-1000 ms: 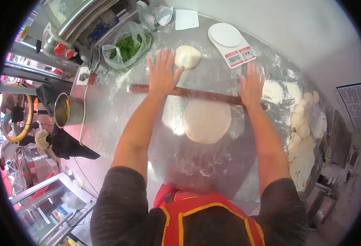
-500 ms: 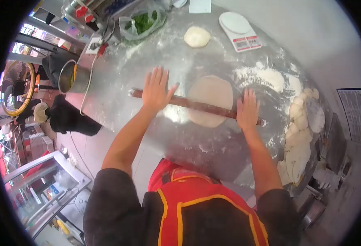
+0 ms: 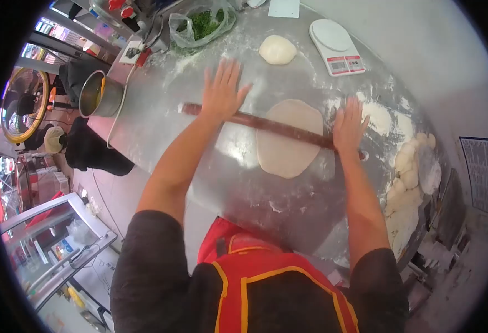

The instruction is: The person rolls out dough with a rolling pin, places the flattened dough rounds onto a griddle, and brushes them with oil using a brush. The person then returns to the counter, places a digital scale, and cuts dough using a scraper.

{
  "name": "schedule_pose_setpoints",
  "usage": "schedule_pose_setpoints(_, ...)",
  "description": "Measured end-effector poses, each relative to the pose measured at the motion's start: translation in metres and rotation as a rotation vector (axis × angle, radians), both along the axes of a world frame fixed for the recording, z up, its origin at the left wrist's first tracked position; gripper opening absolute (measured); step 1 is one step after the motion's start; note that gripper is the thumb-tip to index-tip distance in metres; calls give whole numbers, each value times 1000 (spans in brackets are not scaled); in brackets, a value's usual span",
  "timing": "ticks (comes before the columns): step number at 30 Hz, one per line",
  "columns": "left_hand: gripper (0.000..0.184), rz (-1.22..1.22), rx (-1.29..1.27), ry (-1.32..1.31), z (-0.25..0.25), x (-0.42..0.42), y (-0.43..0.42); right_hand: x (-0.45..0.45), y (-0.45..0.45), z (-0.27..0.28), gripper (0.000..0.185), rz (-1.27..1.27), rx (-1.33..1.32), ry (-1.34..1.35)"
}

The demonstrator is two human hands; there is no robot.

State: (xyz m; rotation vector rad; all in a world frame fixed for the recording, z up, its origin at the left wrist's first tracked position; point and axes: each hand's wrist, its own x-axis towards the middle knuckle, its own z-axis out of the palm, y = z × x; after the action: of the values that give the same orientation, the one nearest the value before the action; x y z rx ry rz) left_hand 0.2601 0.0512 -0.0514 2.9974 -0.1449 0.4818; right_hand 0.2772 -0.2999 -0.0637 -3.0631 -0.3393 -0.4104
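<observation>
A flat oval sheet of dough (image 3: 288, 157) lies on the floured metal table (image 3: 216, 191). Across its middle rests a dark wooden rolling pin (image 3: 288, 131), slanting down to the right. My left hand (image 3: 221, 91) lies flat over the pin's left part, fingers stretched forward and thumb out. Over the pin's right end, my right hand (image 3: 349, 129) presses with its palm, fingers extended. Neither hand wraps round the pin. A round ball of dough (image 3: 277, 50) sits beyond the sheet.
A white kitchen scale (image 3: 335, 47) and loose flour (image 3: 377, 117) lie at the right. Several dough pieces (image 3: 405, 172) line the right edge. A plastic bag of chopped greens (image 3: 202, 26) stands at the back left, a metal pot (image 3: 100, 95) at the left edge.
Both hands have pushed forward, away from me, with the rolling pin turning beneath them. The dough sheet now looks slightly longer toward me. The view has shifted a little.
</observation>
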Motion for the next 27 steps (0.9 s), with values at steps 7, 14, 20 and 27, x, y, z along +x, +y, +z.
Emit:
schedule_pose_setpoints(7,65,-47,-139,266,5,-134,8,-137,-8,5,53,126,267,180)
schedule_pose_setpoints(14,35,-220,-233,405,14,-151,28,-95,11,-41,58,-225,847,288)
schedule_pose_setpoints(20,23,-274,-301,179,32,-206,16,-34,46,-20,53,-253,1124,926)
schedule_pose_setpoints(27,19,-177,-394,316,53,-267,7,14,43,25,58,90,377,269)
